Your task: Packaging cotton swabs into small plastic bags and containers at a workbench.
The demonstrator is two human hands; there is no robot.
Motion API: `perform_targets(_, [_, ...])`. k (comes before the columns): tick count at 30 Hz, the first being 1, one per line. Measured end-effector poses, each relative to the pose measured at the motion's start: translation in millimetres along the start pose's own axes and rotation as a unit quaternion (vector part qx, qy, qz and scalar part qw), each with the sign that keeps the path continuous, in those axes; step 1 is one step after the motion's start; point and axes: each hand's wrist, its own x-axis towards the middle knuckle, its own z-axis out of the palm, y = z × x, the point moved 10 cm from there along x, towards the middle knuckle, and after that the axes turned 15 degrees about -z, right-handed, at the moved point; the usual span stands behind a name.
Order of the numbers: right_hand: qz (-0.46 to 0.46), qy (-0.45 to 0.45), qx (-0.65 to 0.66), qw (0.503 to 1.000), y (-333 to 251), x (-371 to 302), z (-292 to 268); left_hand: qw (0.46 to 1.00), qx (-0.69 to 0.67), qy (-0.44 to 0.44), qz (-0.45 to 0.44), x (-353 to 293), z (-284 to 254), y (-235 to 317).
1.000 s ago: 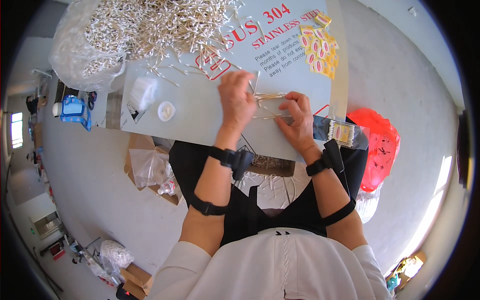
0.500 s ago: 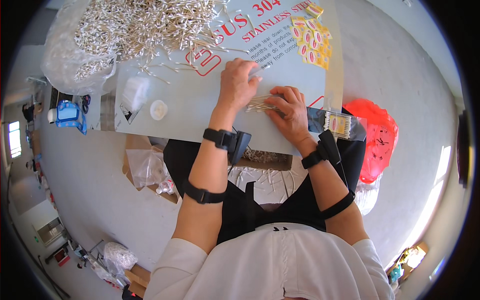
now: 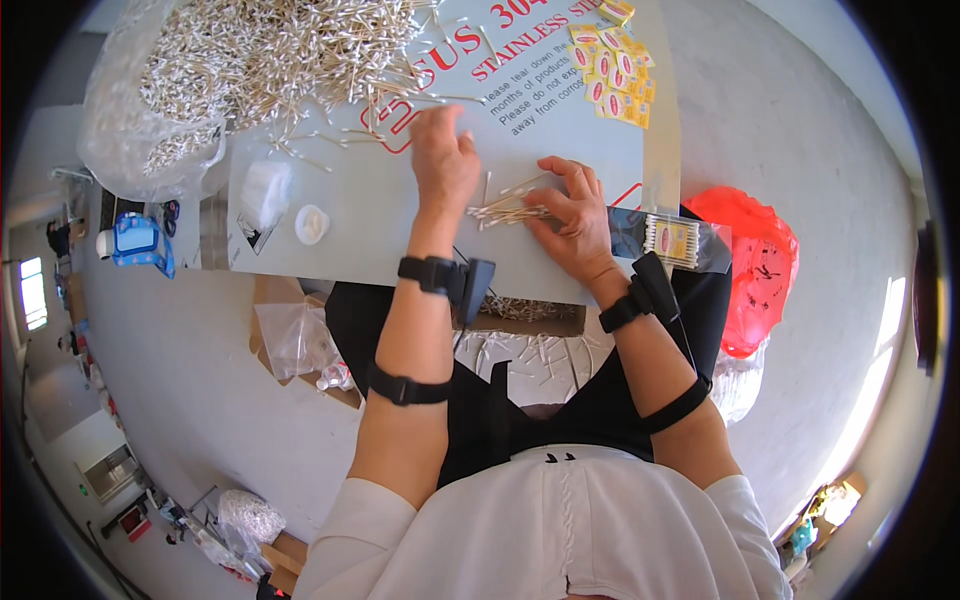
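My left hand [image 3: 444, 165] is over the board, just short of the stray swabs at the edge of the big heap; its thumb stands apart from the fingers and nothing shows in it. Closer to me on the board lies a small loose bundle of cotton swabs [image 3: 500, 213], a few of them askew. My right hand [image 3: 575, 215] has its thumb and a bent finger around the bundle's right end, with another finger raised. The heap of cotton swabs [image 3: 290, 60] spills from a clear plastic bag [image 3: 110, 130] at the far left.
Yellow-and-white cards [image 3: 612, 75] lie at the far right of the board. A clear pack of swabs [image 3: 672, 241] sits by my right wrist, near a red bag [image 3: 745, 270]. To the left are a round white container [image 3: 312, 224] and white bags [image 3: 266, 193]. Below stands an open box [image 3: 530, 318].
My left hand has moved left and away from me, from beside the bundle toward the big heap. The right hand stays at the bundle, whose swabs now lie more spread.
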Motion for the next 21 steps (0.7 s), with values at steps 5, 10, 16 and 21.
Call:
perform_targets(5, [0.026,-0.011,0.001,1.0,1,3,2,0.986,0.156,0.043,0.036,27,7,8])
perform_targets(10, [0.026,0.002,-0.032,0.999,2,2,0,0.968,0.173,-0.184,-0.01,12,44,11])
perform_targets(16, [0.008,-0.042,-0.048,0.998,2,-1,8,0.99,0.04,-0.135,0.013,-48,5,22])
perform_targets(21, [0.022,-0.028,-0.039,0.999,0,0,2,0.998,-0.002,-0.016,-0.054,-90,-38,4])
